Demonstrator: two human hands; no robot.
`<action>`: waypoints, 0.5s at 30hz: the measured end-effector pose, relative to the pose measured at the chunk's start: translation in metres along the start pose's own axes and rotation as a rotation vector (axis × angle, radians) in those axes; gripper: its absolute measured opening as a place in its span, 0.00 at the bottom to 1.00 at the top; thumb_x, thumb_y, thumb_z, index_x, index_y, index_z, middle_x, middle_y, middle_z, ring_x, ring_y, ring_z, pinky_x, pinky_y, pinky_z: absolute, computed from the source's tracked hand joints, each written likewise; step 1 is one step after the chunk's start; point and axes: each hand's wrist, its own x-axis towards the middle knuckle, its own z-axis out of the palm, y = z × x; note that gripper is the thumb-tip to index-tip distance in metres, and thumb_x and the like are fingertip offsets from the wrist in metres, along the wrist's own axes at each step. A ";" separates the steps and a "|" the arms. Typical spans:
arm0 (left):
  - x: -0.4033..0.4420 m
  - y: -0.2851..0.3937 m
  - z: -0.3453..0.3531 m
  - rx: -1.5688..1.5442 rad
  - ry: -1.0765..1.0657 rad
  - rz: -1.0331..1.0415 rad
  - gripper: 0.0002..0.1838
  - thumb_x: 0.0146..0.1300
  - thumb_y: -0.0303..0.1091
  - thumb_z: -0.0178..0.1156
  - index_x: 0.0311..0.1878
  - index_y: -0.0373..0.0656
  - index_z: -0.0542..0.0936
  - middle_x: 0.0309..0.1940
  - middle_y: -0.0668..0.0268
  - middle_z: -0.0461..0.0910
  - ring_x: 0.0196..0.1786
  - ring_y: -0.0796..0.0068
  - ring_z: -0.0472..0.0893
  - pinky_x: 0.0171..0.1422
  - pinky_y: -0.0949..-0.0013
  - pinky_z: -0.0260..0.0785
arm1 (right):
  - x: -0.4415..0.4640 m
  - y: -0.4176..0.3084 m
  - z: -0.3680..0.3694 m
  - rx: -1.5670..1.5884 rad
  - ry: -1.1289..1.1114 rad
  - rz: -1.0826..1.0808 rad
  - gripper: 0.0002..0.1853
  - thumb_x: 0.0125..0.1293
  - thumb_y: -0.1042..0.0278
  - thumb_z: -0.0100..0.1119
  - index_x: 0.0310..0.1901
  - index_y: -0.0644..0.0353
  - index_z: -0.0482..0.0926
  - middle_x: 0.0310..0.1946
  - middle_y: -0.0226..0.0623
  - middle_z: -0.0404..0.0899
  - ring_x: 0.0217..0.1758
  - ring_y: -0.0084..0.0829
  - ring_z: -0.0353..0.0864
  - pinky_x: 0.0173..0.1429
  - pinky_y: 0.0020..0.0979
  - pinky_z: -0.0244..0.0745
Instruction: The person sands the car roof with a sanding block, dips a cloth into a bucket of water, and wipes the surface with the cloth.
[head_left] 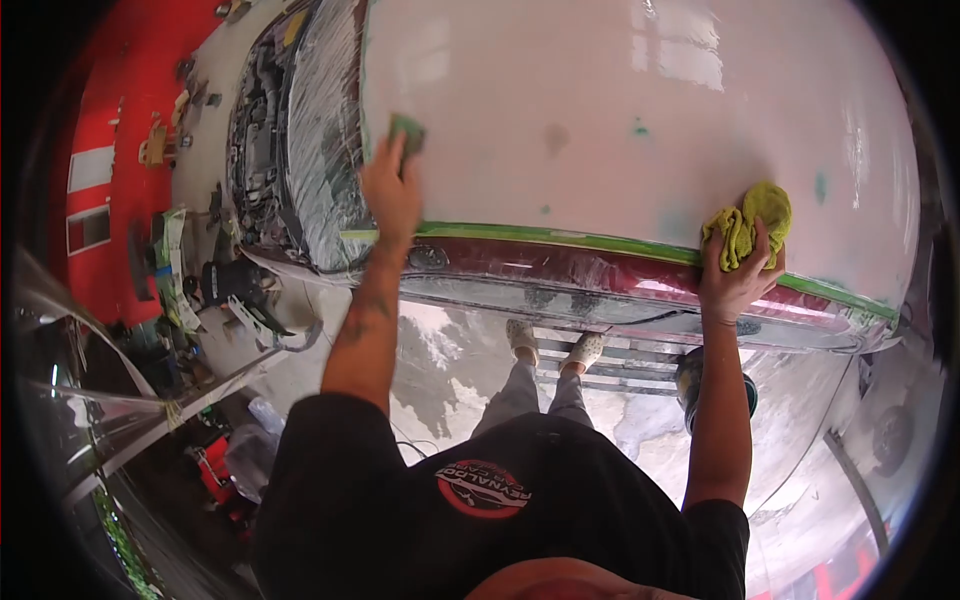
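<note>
My left hand (392,190) is closed on a small green sanding pad (408,130), slightly blurred, at the left end of the car roof. The roof (600,110) is coated in pale pinkish primer with a few green and brown spots. On the right, my right hand (745,275) grips a bunched yellow-green cloth (752,222) at the roof's near edge. Green masking tape (560,238) runs along that edge, above the dark red side of the car (540,268).
Plastic sheeting (325,110) covers the windshield beside the open engine bay (262,130). A dark bucket (692,385) stands near a slatted platform (630,372) by my feet. Car parts and a metal frame (190,400) crowd the left, before a red wall (140,100).
</note>
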 end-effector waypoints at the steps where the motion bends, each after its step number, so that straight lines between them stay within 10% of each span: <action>1: -0.039 0.010 -0.010 -0.001 -0.010 0.034 0.24 0.61 0.29 0.61 0.63 0.42 0.78 0.59 0.54 0.79 0.55 0.47 0.78 0.60 0.50 0.67 | -0.001 -0.001 0.000 -0.006 -0.003 0.014 0.34 0.56 0.51 0.72 0.65 0.44 0.73 0.60 0.49 0.66 0.64 0.49 0.67 0.62 0.50 0.63; 9: 0.034 -0.007 0.007 0.009 -0.008 -0.245 0.26 0.62 0.33 0.62 0.65 0.44 0.77 0.63 0.49 0.75 0.56 0.42 0.77 0.61 0.47 0.66 | 0.000 0.003 0.003 -0.029 0.018 -0.014 0.34 0.56 0.50 0.71 0.65 0.44 0.72 0.60 0.49 0.65 0.64 0.49 0.68 0.63 0.50 0.62; 15: -0.046 0.001 -0.004 0.138 0.121 -0.001 0.22 0.66 0.35 0.59 0.63 0.42 0.77 0.56 0.51 0.78 0.52 0.43 0.78 0.56 0.48 0.68 | 0.001 0.000 -0.001 -0.029 -0.006 0.006 0.35 0.56 0.51 0.72 0.65 0.45 0.72 0.60 0.50 0.65 0.63 0.49 0.67 0.63 0.51 0.62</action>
